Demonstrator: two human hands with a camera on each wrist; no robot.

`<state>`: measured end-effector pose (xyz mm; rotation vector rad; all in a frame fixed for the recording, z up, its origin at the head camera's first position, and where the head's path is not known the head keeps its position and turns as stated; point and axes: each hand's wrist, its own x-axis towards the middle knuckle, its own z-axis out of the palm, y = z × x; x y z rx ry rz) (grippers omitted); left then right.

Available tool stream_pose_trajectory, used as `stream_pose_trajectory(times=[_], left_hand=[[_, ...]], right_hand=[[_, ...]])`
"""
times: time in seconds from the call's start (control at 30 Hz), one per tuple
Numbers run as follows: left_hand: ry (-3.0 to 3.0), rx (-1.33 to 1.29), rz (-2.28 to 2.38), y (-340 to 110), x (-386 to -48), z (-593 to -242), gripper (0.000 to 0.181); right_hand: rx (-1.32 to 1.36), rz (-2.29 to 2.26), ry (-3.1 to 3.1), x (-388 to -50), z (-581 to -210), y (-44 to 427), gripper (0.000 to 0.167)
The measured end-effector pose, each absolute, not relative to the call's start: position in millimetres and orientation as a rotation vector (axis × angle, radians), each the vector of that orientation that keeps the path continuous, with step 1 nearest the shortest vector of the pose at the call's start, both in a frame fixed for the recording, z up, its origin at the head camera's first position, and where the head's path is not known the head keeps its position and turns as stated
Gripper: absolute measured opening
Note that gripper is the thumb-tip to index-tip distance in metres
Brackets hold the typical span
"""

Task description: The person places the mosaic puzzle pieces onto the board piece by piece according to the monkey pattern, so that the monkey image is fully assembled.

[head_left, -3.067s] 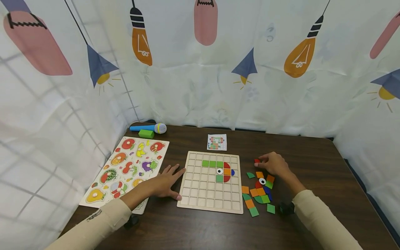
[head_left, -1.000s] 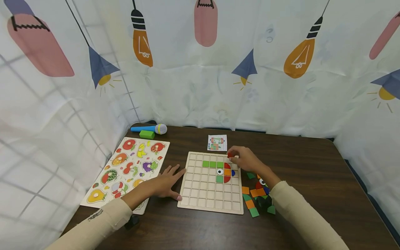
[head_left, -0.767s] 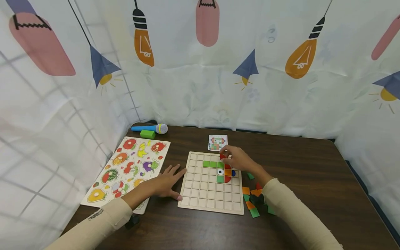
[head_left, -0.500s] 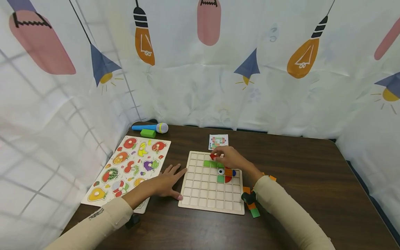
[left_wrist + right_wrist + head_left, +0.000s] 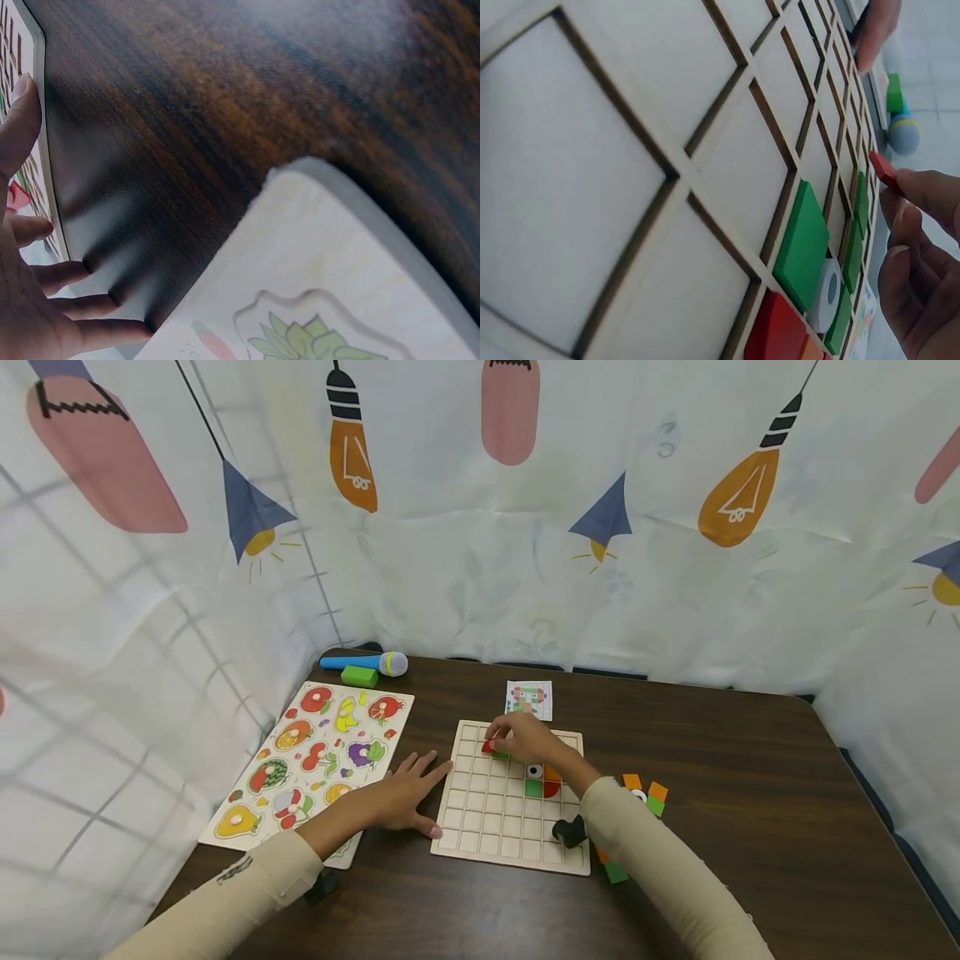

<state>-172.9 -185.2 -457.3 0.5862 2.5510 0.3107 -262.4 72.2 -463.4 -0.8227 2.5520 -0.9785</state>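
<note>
My right hand [image 5: 527, 740] pinches a small red tile [image 5: 885, 171] between thumb and fingertips, over the upper left part of the wooden grid board [image 5: 480, 820]. In the right wrist view the tile is tilted beside a row of green tiles [image 5: 853, 255]. An eye tile [image 5: 535, 771], a green square [image 5: 533, 788] and a red rounded tile [image 5: 551, 788] sit in the grid; the hand hides others. My left hand [image 5: 405, 795] lies with fingers spread at the board's left edge, thumb and index fingertip touching it. The left wrist view also shows these spread fingers [image 5: 75, 306].
A fruit puzzle board [image 5: 300, 768] lies to the left. Behind it are a toy microphone [image 5: 363, 663] and a green block [image 5: 360, 677]. A small pattern card [image 5: 528, 698] lies beyond the grid. Loose tiles [image 5: 656, 793] lie right of it, partly under the right sleeve.
My right hand picked up the red tile from the loose pile and carried it leftward over the grid to its upper left. The left hand stays in place.
</note>
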Motion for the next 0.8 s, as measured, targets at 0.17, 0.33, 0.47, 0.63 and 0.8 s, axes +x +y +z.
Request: stream_pose_trajectory(times=[0.17,0.33,0.47,0.63,0.8], left_hand=[[2.56,0.587,0.311,-184.3,-173.8,-457.2,0.103],[2.563,0.588,0.316,-185.1,-173.0,-458.6,0.104],[2.562,0.58,0.309,-184.5,-173.5,-458.4,0.103],[2.559,0.576,0.309,-184.1,-173.6,-457.3,0.102],[2.556,0.58,0.313,-184.6,-172.8,-456.7,0.103]], right_hand=[[-0.784,-0.914,2.589,-263.1,-466.7,65.6,0.016],[-0.735,-0.875,2.625,-263.3,-469.9,65.0,0.025],[-0.707,-0.855,2.656,-263.2,-472.0,67.2,0.023],[-0.693,-0.874,2.67,-262.3,-474.0,67.3,0.021],[-0.704,-0.881,2.675,-261.3,-474.4,65.2,0.022]])
